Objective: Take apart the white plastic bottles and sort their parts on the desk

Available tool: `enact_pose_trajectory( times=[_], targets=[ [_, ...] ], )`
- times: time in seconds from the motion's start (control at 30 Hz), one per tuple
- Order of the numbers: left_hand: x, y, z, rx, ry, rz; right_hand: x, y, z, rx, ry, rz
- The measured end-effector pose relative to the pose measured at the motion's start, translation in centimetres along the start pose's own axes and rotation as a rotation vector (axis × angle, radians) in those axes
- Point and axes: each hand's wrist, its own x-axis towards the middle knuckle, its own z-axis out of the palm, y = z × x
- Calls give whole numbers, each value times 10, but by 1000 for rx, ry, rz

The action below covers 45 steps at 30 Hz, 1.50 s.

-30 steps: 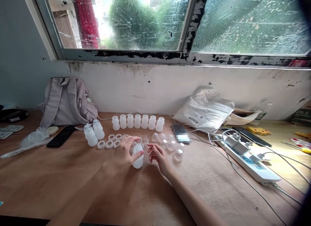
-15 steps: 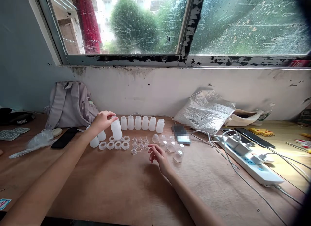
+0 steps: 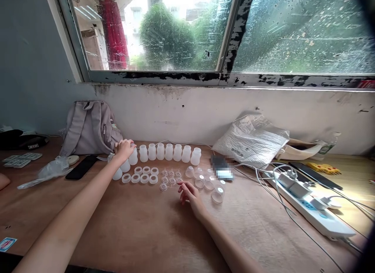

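Note:
My left hand [image 3: 124, 149] reaches to the left end of a row of white, waisted plastic bottles [image 3: 169, 151]. Its fingers curl over the top of a frosted bottle [image 3: 133, 157]; the thumb is hidden. More frosted bottles [image 3: 125, 166] stand close by, some partly behind my left hand and forearm. My right hand [image 3: 189, 194] hovers low with loosely bent fingers, holding nothing. Small clear nipple-shaped pieces [image 3: 163, 186] lie just left of it and clear domed caps [image 3: 217, 196] to its right. White rings [image 3: 144, 178] lie in front of the bottles.
A grey backpack [image 3: 88, 130], a black phone [image 3: 82, 167] and a crumpled plastic bag [image 3: 54, 169] are on the left. At the right lie a silver padded bag [image 3: 252, 140], a white power strip [image 3: 313, 204] with trailing cables, and a yellow object [image 3: 324, 168]. The wall and window stand behind.
My left hand has moved left and down; the bottle at its fingers now stands in line with the row instead of being held in front. The view has shifted slightly; my right hand stays nearly still.

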Motion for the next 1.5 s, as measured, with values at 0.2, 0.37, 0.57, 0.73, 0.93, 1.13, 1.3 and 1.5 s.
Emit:
enact_pose_trajectory(
  times=[0.2,0.37,0.57,0.73,0.93,1.13,1.3,1.5],
  targets=[
    [-3,-3,8,26,1,-1,2,5,3,-55,-10,-19],
    [-4,-3,11,42,18,14,2,7,6,-92,-38,-10],
    [-8,-1,13,42,40,30,2,7,6,-116,-46,0],
    [-8,-2,14,38,56,22,1,7,7,-129,-50,-1],
    [-26,7,15,16,187,110,2,9,7,-184,-43,-3],
    [-105,34,57,-196,92,438,3,13,10,-406,-39,-64],
    [-139,47,83,-351,88,404,6,16,12,-588,-6,-166],
    [-144,50,76,-550,89,416,23,32,23,-900,17,-312]
  ],
)
